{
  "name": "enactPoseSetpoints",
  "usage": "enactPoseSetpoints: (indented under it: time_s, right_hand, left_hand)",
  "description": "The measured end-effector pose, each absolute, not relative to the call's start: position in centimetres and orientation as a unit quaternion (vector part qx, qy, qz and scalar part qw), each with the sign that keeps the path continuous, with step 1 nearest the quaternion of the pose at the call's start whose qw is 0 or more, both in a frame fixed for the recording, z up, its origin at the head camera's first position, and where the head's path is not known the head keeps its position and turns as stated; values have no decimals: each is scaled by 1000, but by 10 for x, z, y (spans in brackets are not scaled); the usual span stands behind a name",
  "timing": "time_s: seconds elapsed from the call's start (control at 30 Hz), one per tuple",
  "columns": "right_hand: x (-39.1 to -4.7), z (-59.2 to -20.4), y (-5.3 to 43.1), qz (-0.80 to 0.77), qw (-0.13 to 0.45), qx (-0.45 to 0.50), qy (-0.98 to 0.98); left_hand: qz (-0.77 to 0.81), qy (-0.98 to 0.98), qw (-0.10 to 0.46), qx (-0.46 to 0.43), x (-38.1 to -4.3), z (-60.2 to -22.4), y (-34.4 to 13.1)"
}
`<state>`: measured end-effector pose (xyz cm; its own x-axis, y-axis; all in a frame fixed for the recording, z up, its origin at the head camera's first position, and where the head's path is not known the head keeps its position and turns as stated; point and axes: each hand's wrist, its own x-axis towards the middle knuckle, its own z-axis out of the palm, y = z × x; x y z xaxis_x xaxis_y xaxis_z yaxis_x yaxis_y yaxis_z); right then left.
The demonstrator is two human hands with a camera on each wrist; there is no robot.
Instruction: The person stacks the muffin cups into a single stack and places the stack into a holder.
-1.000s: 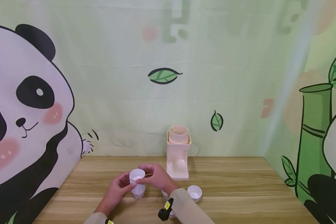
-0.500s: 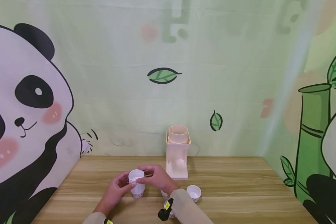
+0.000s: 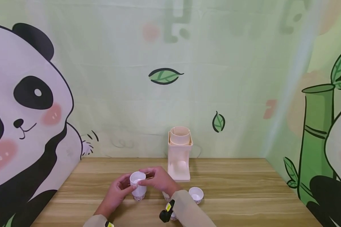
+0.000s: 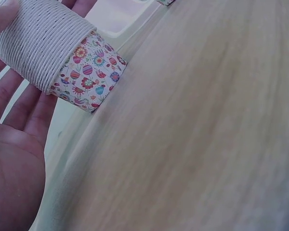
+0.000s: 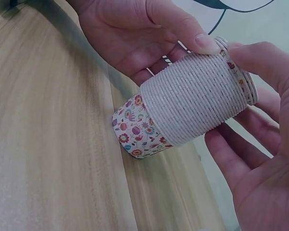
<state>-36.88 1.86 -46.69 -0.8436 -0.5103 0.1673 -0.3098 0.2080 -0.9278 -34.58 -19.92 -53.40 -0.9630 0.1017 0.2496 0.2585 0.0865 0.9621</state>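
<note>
Both hands hold a stack of nested paper cups (image 3: 138, 190) at the left-centre of the wooden table. The cups are white with a colourful floral print, and their many rims make a ribbed band (image 5: 192, 98). My left hand (image 3: 116, 192) grips the stack from the left, thumb on its near side. From the right, my right hand (image 3: 160, 179) pinches the top rims between thumb and fingers. A strip of print shows between rims near the top in the right wrist view, below the right thumb (image 5: 262, 55). The stack's printed base (image 4: 89, 72) is lowermost, close over the table.
A pale pink stand with a round holder (image 3: 179, 164) is behind the hands, near the table's back edge. One single cup (image 3: 196, 194) stands right of the right forearm. Other cups are partly hidden behind that forearm. A panda-print backdrop (image 3: 116, 94) rises behind the table (image 3: 230, 179).
The head view has drifted very slightly. Both hands keep the same hold on the cup stack.
</note>
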Motion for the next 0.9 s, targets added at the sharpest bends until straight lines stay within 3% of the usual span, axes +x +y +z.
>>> enactPoseSetpoints:
  time_s: [0.9]
  right_hand:
    - [-364, -463, 22, -536, 77, -272, 796]
  left_hand:
    - [-662, -739, 54, -117, -344, -529, -199]
